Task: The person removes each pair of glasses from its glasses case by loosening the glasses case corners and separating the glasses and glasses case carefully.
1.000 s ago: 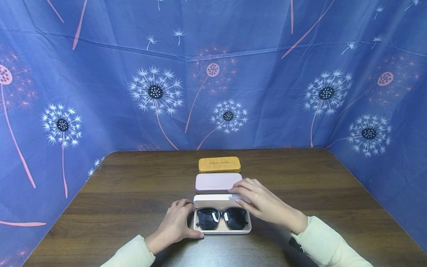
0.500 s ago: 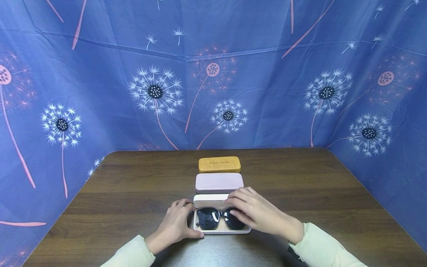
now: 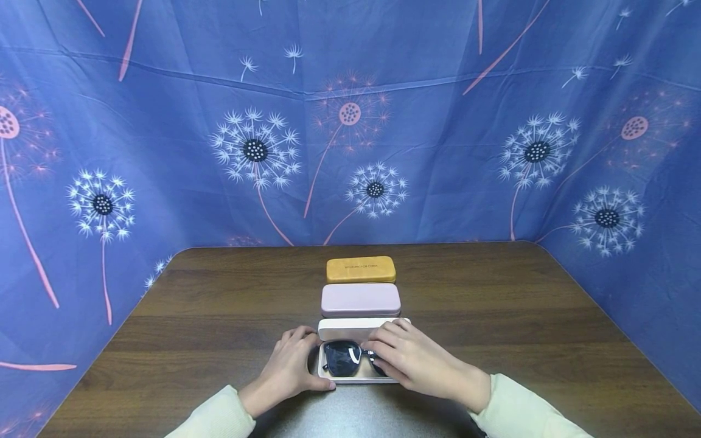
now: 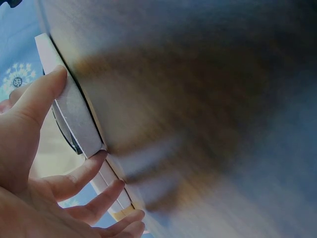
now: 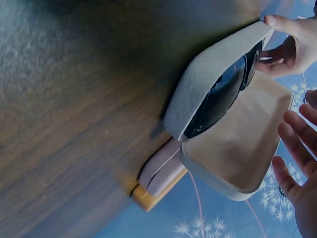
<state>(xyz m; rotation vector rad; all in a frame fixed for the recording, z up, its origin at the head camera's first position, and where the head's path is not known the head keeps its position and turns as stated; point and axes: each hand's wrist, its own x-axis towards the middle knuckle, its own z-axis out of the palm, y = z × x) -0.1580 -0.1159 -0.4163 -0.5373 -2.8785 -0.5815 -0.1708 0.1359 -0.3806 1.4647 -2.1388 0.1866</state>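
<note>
Clasping the white case [image 3: 361, 381] at one end, left hand [image 3: 290, 362]; inside lie sunglasses [image 3: 342, 358], probably light, stiff, slick-lensed, easily scratched; best held by the frame; right hand [image 3: 413, 360] hovers, fingers loosely spread, pinching nothing.

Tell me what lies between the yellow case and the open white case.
The closed pink case lies between the yellow case and the open white case, as the head view shows.

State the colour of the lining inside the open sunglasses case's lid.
The lid lining is plain beige, showing best in the right wrist view.
</note>
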